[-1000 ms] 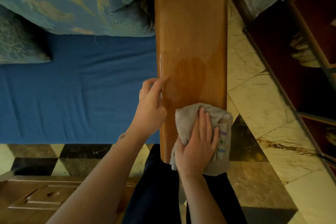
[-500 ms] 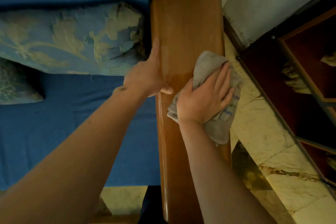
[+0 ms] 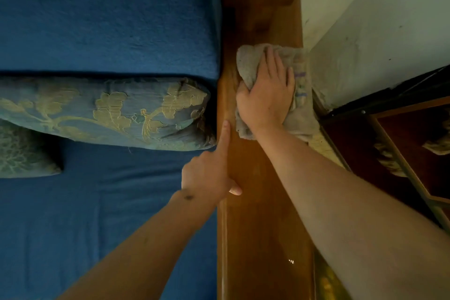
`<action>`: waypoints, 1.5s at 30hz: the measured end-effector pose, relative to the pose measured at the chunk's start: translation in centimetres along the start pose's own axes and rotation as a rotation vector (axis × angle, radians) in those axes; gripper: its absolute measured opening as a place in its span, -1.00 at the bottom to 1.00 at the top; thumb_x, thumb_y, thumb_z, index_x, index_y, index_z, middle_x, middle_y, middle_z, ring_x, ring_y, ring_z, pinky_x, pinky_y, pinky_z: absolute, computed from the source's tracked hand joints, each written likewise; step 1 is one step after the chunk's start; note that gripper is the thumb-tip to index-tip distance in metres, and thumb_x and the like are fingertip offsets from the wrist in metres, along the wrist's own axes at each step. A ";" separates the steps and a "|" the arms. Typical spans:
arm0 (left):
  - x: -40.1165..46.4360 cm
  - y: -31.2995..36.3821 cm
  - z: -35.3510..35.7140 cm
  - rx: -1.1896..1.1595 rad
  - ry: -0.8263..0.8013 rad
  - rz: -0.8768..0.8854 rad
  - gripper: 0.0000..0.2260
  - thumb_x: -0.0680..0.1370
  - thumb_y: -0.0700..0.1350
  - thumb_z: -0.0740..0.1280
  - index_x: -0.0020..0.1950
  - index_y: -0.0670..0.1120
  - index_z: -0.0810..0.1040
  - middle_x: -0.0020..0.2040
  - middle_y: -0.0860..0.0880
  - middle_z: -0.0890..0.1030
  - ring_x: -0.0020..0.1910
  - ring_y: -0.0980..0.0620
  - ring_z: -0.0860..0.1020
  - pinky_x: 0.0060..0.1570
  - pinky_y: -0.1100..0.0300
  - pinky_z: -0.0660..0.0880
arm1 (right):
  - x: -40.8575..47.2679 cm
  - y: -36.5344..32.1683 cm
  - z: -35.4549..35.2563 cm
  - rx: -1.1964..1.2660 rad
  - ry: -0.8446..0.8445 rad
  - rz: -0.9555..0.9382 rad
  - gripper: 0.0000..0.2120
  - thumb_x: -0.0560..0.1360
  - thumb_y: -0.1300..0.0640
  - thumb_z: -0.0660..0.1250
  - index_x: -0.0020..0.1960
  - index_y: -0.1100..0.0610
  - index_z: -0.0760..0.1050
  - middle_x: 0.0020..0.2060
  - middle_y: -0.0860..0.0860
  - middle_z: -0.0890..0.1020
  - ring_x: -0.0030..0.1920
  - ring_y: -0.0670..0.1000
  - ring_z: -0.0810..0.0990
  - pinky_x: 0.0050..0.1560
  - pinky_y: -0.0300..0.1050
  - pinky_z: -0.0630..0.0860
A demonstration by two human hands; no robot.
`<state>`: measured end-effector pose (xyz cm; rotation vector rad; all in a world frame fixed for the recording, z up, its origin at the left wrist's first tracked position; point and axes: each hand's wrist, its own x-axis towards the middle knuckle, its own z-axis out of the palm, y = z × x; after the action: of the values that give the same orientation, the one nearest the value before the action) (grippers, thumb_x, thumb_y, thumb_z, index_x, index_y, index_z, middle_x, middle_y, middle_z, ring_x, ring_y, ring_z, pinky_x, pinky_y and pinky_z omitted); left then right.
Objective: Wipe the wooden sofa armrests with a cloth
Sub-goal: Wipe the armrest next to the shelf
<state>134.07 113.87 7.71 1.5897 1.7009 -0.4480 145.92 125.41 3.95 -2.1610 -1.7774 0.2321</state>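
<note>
A: Which step is it?

B: Mid-wipe, I'd say. The right hand presses a crumpled grey cloth flat on top of the wooden armrest, toward its far end, fingers spread and nearly straight over the cloth, thumb tucked at its left edge. The left hand braces on the armrest's left edge, nearer the viewer: index finger straight, thumb on the wood, other fingers curled, holding nothing.

A: Next move?

B: Prob. carry the stroke to the far end w/ even pressure.

A: Textures?

B: Armrest: long, flat, glossy brown plank. Cloth: soft, rumpled. Left of it, a blue sofa seat and floral embroidered cushion.
</note>
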 end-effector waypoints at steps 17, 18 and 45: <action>-3.9 -2.1 5.3 -0.467 0.345 0.035 -0.07 0.47 0.02 0.56 0.65 0.21 0.03 -0.06 0.10 0.59 -0.07 0.00 0.63 0.01 -0.14 0.62 | -5.8 3.9 -3.1 0.188 -0.436 -0.686 -0.44 0.54 0.10 0.27 0.55 0.07 0.40 0.52 0.01 0.47 0.56 -0.04 0.34 0.64 -0.02 0.01; -5.0 -2.3 6.6 -0.548 0.384 0.045 -0.16 0.51 -0.03 0.53 0.63 0.20 0.09 0.01 0.11 0.59 -0.06 0.05 0.63 0.01 -0.14 0.63 | -7.9 4.5 -3.4 0.171 -0.446 -0.730 -0.43 0.54 0.10 0.28 0.55 0.07 0.39 0.53 0.00 0.46 0.58 -0.05 0.32 0.65 0.01 0.00; -26.3 -5.6 28.3 -0.811 0.371 -0.188 -0.62 0.49 -0.03 0.47 0.22 0.24 0.43 0.13 0.31 0.45 0.07 0.21 0.54 -0.04 0.20 0.57 | -45.9 9.0 -10.3 0.586 -0.490 -0.238 -0.50 0.63 0.09 0.19 0.56 0.13 0.40 0.55 -0.04 0.42 0.61 -0.10 0.24 0.65 0.09 0.03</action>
<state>135.21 74.84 6.74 0.9458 1.9553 0.4468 148.13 77.63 6.55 -1.5398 -1.8690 1.1414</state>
